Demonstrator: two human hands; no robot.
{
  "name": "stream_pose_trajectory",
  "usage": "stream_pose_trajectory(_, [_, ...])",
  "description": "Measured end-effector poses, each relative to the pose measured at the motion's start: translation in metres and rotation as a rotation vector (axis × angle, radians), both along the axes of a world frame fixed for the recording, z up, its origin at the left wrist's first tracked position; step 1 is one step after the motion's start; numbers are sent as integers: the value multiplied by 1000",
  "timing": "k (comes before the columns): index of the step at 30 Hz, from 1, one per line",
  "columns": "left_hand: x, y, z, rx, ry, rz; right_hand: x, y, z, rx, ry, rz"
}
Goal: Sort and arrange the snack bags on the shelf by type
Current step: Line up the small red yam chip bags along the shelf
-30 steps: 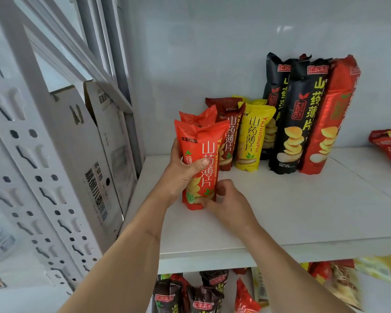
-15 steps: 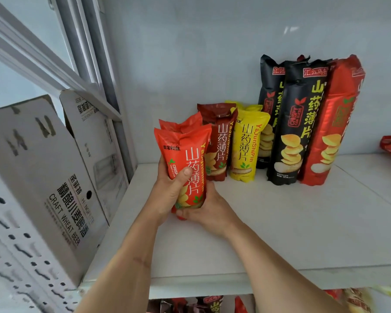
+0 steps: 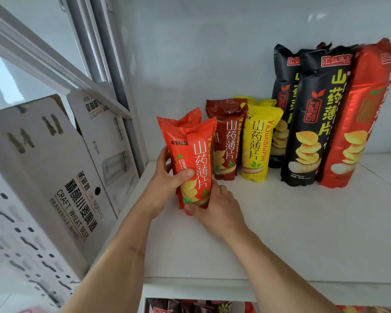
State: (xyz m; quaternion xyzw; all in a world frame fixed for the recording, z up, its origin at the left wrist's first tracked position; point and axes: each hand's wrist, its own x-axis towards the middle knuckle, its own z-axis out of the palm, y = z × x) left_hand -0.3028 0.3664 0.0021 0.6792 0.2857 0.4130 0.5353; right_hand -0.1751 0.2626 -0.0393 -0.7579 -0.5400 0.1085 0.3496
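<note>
We see a person's two bare hands holding small orange-red snack bags (image 3: 191,163) upright at the left end of a white shelf (image 3: 291,233). There are two of these bags, one tucked right behind the other. The left hand (image 3: 167,184) wraps around their left side, with its thumb pressed across the printed front. The right hand (image 3: 215,208) cups them from below and from the right, its fingers curled under the bottom edge. The bags sit between the two hands, their tops rising well above both.

Just beside them to the right, a dark red bag (image 3: 226,141) stands against the back wall, then a yellow bag (image 3: 257,143), then two tall black bags (image 3: 314,123) and a tall red bag (image 3: 359,123) at the far right. A cardboard beer box (image 3: 61,168) leans at the left, outside the shelf. More snack bags (image 3: 190,307) show on the shelf below.

Compared with a second ago, the held bags appear closer to the dark red bag, and the right hand has slid from the front of the lower part to underneath. The left hand keeps its hold.
</note>
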Motion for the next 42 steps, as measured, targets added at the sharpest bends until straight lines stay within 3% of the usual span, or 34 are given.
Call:
stream_pose_trajectory(15, [28, 75, 10, -98, 47, -67, -13, 66, 3, 129, 119, -288])
stream_pose_trajectory(21, [42, 106, 8, -109, 32, -97, -19, 89, 3, 142, 33, -430])
stream_pose_trajectory(32, [55, 124, -1, -103, -30, -133, -15, 110, 1, 113, 67, -541])
stream_pose_trajectory(39, [41, 102, -9, -133, 4, 26, -11, 94, 8, 101, 104, -470])
stream_pose_trajectory(42, [30, 76, -9, -96, 111, 175, 3, 66, 7, 60, -64, -296])
